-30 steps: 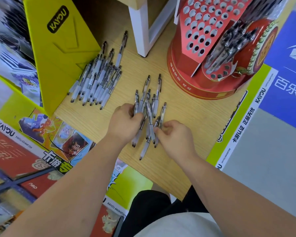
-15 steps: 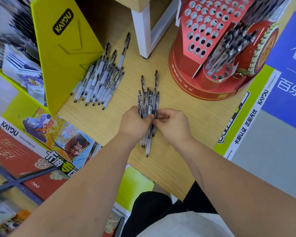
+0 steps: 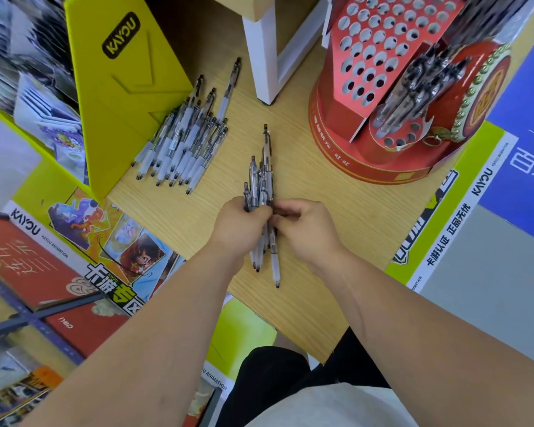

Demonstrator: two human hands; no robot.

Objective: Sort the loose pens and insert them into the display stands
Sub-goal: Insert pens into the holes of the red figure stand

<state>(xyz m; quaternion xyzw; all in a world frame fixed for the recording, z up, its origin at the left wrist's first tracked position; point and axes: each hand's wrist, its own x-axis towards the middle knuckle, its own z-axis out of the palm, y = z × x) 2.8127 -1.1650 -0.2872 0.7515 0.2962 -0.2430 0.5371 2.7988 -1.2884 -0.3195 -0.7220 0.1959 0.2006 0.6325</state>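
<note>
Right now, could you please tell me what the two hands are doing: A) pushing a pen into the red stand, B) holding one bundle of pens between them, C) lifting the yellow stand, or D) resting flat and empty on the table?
B: the left hand and the right hand both curl around the same bundle of pens over the wooden table, apart from the red stand.
</note>
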